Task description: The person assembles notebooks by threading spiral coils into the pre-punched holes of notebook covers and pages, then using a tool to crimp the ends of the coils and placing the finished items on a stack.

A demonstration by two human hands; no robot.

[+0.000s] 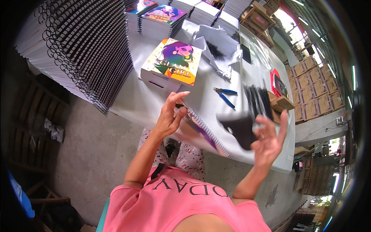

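Note:
My left hand (170,116) grips the top end of a spiral-bound notebook (203,131), fingers and thumb closed on it. The notebook is tilted edge-on over the table's near edge, its pale coil facing up and its purplish cover smeared by motion. To the right, my right hand (268,141) is raised with its fingers spread. A dark flat piece (240,132), blurred, lies beside its thumb; whether they touch I cannot tell. Just beyond my left hand stands a stack of notebooks (172,63) with a colourful illustrated cover. Blue-handled cutting pliers (227,94) rest on the table.
Tall piles of coil-bound notebooks (89,50) fill the table's left side. A paper-lined box (216,52) holds small black bits. Black binding coils (257,100) lie at right by a wooden block (281,103). More notebook stacks (164,17) stand behind; cartons (317,85) are piled beyond.

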